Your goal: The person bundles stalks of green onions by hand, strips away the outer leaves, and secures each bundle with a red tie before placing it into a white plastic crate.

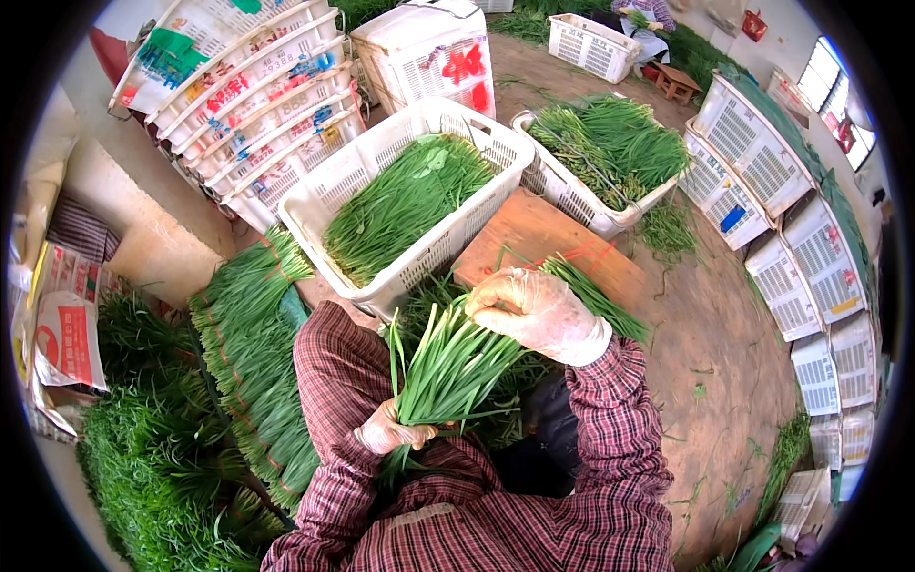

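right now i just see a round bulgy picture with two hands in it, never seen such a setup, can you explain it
No machine here: these are a person's own hands. A fisheye camera worn on the head looks down at them, so straight edges bend near the rim. The left hand holds a bunch of green stalks at its lower part; the right hand is at its upper end, though whether it grips any is hard to tell. Farther out are a wooden board, a white crate of similar greens and, beyond the board, a second crate piled with more.

slvs (620, 419): lg, red/blk plaid | gloves (558, 319): whitish, thin
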Demonstrator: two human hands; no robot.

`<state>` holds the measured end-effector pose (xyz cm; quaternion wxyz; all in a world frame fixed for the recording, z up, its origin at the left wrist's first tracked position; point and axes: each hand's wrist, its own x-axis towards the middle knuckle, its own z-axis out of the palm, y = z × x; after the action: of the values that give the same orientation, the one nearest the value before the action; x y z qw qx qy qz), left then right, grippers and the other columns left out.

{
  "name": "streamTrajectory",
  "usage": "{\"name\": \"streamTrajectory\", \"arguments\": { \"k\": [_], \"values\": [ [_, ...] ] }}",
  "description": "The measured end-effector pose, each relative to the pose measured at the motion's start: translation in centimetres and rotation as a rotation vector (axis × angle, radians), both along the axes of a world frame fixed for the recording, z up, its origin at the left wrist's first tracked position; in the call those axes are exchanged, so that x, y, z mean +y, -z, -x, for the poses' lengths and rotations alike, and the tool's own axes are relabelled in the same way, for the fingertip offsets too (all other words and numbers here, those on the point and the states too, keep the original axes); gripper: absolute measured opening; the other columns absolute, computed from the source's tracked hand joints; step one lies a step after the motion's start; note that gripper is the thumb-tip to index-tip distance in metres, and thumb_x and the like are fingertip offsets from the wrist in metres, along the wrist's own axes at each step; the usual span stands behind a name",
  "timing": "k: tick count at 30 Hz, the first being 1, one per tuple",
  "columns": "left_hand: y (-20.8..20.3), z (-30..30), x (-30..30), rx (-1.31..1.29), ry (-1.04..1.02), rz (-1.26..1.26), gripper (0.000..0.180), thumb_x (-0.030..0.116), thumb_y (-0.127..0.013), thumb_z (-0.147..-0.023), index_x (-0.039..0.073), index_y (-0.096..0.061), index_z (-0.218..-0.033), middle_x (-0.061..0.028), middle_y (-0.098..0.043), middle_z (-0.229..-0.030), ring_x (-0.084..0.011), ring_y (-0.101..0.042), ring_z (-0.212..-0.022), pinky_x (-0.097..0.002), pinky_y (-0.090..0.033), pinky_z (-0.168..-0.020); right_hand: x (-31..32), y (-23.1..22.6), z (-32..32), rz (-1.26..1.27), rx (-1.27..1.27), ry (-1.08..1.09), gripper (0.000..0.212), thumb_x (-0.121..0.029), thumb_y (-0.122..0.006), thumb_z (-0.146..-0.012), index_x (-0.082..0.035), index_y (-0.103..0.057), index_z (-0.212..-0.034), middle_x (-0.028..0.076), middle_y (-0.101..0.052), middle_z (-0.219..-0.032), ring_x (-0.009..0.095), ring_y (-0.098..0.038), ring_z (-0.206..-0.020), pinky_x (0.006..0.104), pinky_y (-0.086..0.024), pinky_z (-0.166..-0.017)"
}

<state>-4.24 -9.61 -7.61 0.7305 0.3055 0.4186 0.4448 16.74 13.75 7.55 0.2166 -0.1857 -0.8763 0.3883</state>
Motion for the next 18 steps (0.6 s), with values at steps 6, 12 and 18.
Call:
{"name": "streamTrajectory", "arguments": {
  "k": [6, 12, 18],
  "values": [
    [-0.5, -0.2, 0.3, -0.027, -0.007, 0.017, 0.037, -0.004, -0.072, -0.083, 0.002, -0.063, -0.119, -0.0128, -0.070, -0.112, -0.0115, -0.061, -0.069, -0.0239, -0.053, -0.059, 0.1, -0.4, -0.3, -0.231, 0.075, 0.154, 0.010, -0.019, -0.067, -0.090, -0.009, -0.066, -0.092, 0.007, -0.069, -0.089, 0.026, -0.067, -0.085, 0.0362, -0.053, -0.075],
    [1.5, 0.7, -0.1, -0.135, -0.085, -0.085, 0.042, -0.007, -0.075, -0.078, 0.002, -0.065, -0.117, -0.0202, -0.068, -0.116, -0.0149, -0.065, -0.076, -0.0243, -0.054, -0.063, 3.9, -1.6, -5.0, 0.373, 0.706, 0.352, 0.016, -0.014, -0.058, -0.098, -0.002, -0.060, -0.108, 0.011, -0.070, -0.097, 0.019, -0.066, -0.087, 0.0316, -0.052, -0.082],
    [1.2, 1.1, 0.1, -0.179, -0.145, 0.030, 0.039, -0.012, -0.074, -0.074, 0.001, -0.068, -0.111, -0.0247, -0.067, -0.115, -0.0213, -0.067, -0.085, -0.0287, -0.056, -0.067, 2.5, 0.8, -8.8, 0.654, 0.044, -0.048, 0.018, -0.018, -0.062, -0.097, -0.002, -0.065, -0.105, 0.009, -0.069, -0.095, 0.018, -0.066, -0.091, 0.0304, -0.052, -0.082]
  ]
}}
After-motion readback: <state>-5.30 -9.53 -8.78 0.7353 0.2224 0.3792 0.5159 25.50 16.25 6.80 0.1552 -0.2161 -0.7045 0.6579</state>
